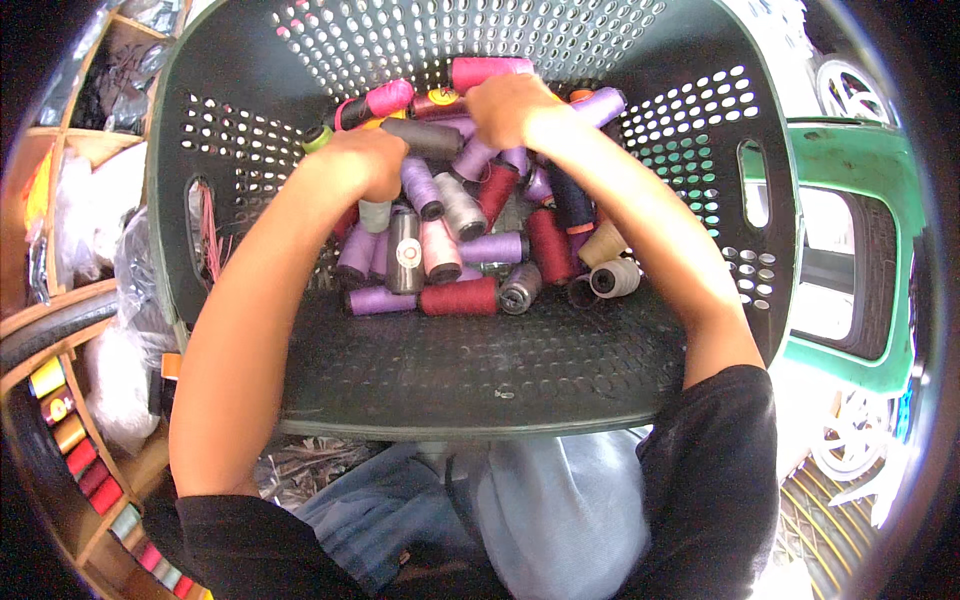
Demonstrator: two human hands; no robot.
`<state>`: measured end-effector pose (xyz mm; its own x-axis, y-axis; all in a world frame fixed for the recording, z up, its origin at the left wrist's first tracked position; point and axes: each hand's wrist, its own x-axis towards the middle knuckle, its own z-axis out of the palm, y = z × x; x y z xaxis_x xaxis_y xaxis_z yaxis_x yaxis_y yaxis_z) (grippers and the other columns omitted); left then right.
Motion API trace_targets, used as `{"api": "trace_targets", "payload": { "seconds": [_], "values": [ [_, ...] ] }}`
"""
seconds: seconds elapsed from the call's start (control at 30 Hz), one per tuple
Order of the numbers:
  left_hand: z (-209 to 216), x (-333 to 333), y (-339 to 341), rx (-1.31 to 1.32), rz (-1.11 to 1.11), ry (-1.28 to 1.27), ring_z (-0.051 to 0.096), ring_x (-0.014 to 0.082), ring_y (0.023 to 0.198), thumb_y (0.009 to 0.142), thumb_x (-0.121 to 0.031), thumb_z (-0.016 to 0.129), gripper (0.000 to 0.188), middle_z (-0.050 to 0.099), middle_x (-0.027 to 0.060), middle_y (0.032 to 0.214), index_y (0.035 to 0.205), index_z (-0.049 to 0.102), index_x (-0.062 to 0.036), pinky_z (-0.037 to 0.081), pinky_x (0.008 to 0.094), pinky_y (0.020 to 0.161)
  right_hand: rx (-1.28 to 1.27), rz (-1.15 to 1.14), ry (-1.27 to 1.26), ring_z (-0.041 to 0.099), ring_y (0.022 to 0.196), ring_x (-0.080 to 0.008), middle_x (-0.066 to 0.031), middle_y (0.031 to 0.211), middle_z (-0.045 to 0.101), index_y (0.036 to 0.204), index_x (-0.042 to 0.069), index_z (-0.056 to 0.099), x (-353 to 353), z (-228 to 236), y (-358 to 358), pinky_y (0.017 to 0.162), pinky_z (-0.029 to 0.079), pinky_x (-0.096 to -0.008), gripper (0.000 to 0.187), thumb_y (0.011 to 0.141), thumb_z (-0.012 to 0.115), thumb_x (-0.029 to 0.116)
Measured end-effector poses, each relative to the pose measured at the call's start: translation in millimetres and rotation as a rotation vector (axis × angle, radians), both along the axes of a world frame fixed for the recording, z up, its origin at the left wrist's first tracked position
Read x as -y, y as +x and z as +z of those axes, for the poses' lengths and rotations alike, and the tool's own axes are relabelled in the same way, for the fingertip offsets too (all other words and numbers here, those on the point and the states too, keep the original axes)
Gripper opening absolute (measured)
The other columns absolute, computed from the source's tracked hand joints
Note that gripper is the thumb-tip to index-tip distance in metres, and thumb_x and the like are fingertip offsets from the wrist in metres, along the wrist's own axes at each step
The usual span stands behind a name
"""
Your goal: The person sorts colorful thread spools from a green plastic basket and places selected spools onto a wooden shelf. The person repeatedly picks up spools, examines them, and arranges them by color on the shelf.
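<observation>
Both my arms reach into a large black perforated plastic basket (480, 400) that holds a heap of thread spools. My left hand (365, 165) is curled over the left of the heap, its fingertips hidden, against a dark grey spool (428, 139) and above a pale grey one (375, 216). Further back, my right hand (510, 108) has its fingers bent down into the heap, touching or just before a bright pink spool (488, 72). What either hand grips is hidden. Purple spools (495, 247), dark red spools (458, 297) and a light pink spool (440, 250) lie nearer me.
Wooden shelving (100, 500) at the left holds several coloured spools and plastic-wrapped bundles (120, 380). A green plastic stool (840, 250) stands right of the basket. White wheel-like parts (850, 435) are near it. The basket's near rim lies in front of my lap.
</observation>
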<state>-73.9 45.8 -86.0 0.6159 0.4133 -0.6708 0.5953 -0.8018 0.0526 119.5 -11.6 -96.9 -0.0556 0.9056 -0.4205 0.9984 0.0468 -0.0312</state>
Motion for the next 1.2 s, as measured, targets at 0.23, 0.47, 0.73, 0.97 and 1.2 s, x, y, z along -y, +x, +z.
{"api": "trace_targets", "payload": {
  "seconds": [0.23, 0.47, 0.73, 0.97, 1.2],
  "values": [
    [16, 10, 7, 0.151, 0.029, 0.039, 0.068, 0.0391, 0.113, 0.085, -0.015, 0.062, 0.042, 0.07, 0.0238, 0.12, 0.125, 0.062, -0.0044, 0.055, 0.0491, 0.097, 0.175, 0.116, -0.095, 0.075, 0.099, -0.0337, -0.0151, 0.111, 0.074, 0.142, 0.004, 0.051, 10, -19, 29, 0.081, 0.06, -0.0483, 0.077, 0.071, 0.081, 0.014],
    [51, -17, 1, 0.118, 0.113, 0.24, 0.065, 0.0379, 0.121, 0.091, -0.023, 0.058, 0.055, 0.067, 0.021, 0.129, 0.143, 0.055, -0.0064, 0.051, 0.054, 0.102, 0.529, 0.043, 0.436, 0.075, 0.079, -0.0281, -0.0104, 0.095, 0.073, 0.117, 0.004, 0.062, 29, -115, 1, 0.063, 0.057, -0.0462, 0.031, 0.091, 0.064, 0.022],
    [57, -36, -15, -0.014, 0.182, 0.366, 0.063, 0.0379, 0.124, 0.094, -0.027, 0.06, 0.057, 0.066, 0.0216, 0.132, 0.145, 0.052, -0.0051, 0.048, 0.0553, 0.104, 0.629, 0.092, 0.467, 0.073, 0.076, -0.0296, -0.01, 0.092, 0.071, 0.119, 0.0, 0.062, 31, -119, -2, 0.061, 0.056, -0.0495, 0.035, 0.091, 0.061, 0.022],
    [52, -33, -9, 0.022, 0.215, 0.309, 0.065, 0.0325, 0.125, 0.092, -0.021, 0.058, 0.05, 0.067, 0.0161, 0.135, 0.14, 0.058, -0.0073, 0.052, 0.0475, 0.104, 0.627, 0.087, 0.456, 0.073, 0.077, -0.0308, -0.0112, 0.093, 0.072, 0.118, -0.001, 0.062, 31, -122, 0, 0.063, 0.057, -0.0512, 0.035, 0.091, 0.061, 0.022],
    [44, -40, -12, 0.106, 0.207, 0.103, 0.066, 0.036, 0.122, 0.089, -0.016, 0.059, 0.047, 0.067, 0.0243, 0.129, 0.134, 0.062, -0.0012, 0.052, 0.0453, 0.103, 0.611, 0.071, 0.447, 0.073, 0.078, -0.0307, -0.0115, 0.093, 0.072, 0.118, -0.001, 0.061, 32, -118, -1, 0.064, 0.057, -0.0515, 0.035, 0.092, 0.06, 0.022]
  ]
}}
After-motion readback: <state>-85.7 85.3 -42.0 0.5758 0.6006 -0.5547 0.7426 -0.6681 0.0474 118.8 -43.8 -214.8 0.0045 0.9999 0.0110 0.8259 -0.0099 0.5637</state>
